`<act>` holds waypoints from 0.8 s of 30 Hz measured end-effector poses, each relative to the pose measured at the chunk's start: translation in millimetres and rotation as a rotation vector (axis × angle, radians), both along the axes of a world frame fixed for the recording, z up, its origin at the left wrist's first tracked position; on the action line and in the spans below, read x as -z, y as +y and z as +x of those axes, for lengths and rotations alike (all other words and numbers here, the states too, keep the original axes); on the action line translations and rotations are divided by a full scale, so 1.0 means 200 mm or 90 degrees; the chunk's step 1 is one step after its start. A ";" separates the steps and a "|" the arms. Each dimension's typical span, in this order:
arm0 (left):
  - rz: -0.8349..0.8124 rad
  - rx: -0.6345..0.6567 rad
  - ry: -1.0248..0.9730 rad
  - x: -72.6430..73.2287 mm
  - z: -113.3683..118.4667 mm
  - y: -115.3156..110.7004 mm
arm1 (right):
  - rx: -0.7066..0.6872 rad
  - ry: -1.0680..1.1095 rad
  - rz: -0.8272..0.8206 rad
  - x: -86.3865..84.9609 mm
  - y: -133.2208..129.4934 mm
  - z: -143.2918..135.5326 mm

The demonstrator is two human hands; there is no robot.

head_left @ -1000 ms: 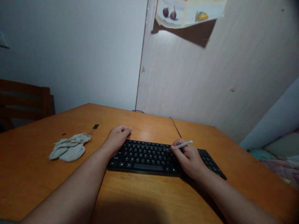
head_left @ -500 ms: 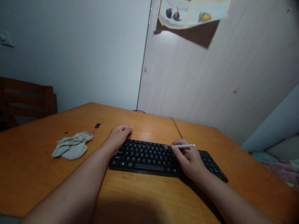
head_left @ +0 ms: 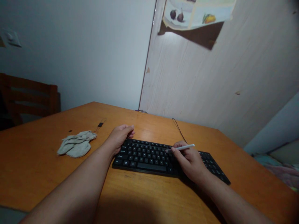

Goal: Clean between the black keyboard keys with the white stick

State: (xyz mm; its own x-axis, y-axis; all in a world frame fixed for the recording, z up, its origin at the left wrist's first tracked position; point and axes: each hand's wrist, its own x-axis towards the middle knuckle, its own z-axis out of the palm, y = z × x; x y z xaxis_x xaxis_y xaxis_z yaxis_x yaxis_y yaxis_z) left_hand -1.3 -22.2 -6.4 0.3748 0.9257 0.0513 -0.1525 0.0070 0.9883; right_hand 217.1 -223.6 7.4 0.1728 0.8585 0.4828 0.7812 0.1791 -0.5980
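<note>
A black keyboard (head_left: 149, 157) lies at a slight slant on the orange wooden table (head_left: 130, 193). My right hand (head_left: 189, 160) is above its right part, fingers closed on a thin white brush (head_left: 185, 147). The brush's greyish tip points left and is over the upper keys; whether it touches them I cannot tell. At the keyboard's upper left corner rests my left hand (head_left: 120, 137), its fingers curled; it seems to hold the keyboard's edge, though the fingertips are partly hidden.
A crumpled grey cloth (head_left: 77, 144) lies to the left, near a small black tag with a string (head_left: 100, 124) and a tiny dark piece (head_left: 70, 131). A black cable (head_left: 178, 129) runs behind the keyboard. Wall behind the table; wooden chair (head_left: 32, 96) at far left.
The view has shifted slightly, moving most things a little to the right. The brush tip has moved slightly down over the keys, toward the front.
</note>
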 end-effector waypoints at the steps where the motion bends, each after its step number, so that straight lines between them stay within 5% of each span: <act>1: -0.005 0.005 -0.006 0.00 0.00 0.00 | 0.004 0.004 0.008 0.00 0.00 0.00; 8: -0.009 0.008 -0.017 -0.01 -0.01 -0.01 | 0.020 0.033 0.025 -0.09 -0.03 0.01; 18: -0.019 0.007 -0.015 0.01 -0.01 0.00 | 0.066 0.075 0.004 -0.38 0.06 0.00; 24: -0.006 0.009 0.014 0.02 -0.01 0.00 | 0.089 0.108 0.034 -0.21 0.13 -0.03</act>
State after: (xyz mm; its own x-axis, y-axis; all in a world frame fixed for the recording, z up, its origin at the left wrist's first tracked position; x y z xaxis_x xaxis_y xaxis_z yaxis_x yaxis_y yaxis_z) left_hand -2.6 -21.4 -11.3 0.3883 0.9209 0.0344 -0.1299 0.0177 0.9914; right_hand 211.4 -198.3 50.0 0.3705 0.7949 0.4805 0.6898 0.1110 -0.7155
